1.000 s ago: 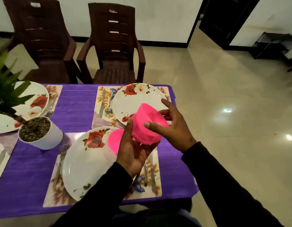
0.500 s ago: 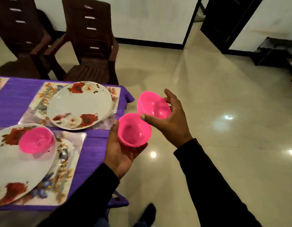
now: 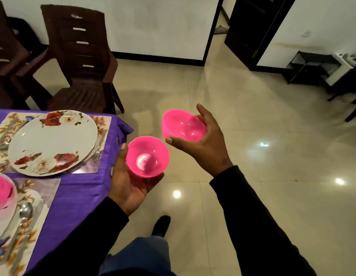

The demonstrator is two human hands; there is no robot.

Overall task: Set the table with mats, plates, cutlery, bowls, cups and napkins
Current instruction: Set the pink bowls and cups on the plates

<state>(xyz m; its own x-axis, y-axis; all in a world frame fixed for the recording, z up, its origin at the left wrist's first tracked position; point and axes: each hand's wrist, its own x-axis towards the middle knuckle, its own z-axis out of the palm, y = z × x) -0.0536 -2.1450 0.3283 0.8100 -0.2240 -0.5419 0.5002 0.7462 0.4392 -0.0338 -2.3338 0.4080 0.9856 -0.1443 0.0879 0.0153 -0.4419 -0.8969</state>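
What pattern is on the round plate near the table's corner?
Red and white roses with green leaves on the round white plate, seen clearly in the head view.

We see the table (image 3: 77, 194) under a purple cloth. Directly on it lie two floral mats: the far mat (image 3: 101, 126), and nearer us the near mat (image 3: 43, 188).

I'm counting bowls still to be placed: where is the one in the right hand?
In the head view the pink bowl sits in the right hand, over the floor right of the table corner, just beyond the left hand's bowl.
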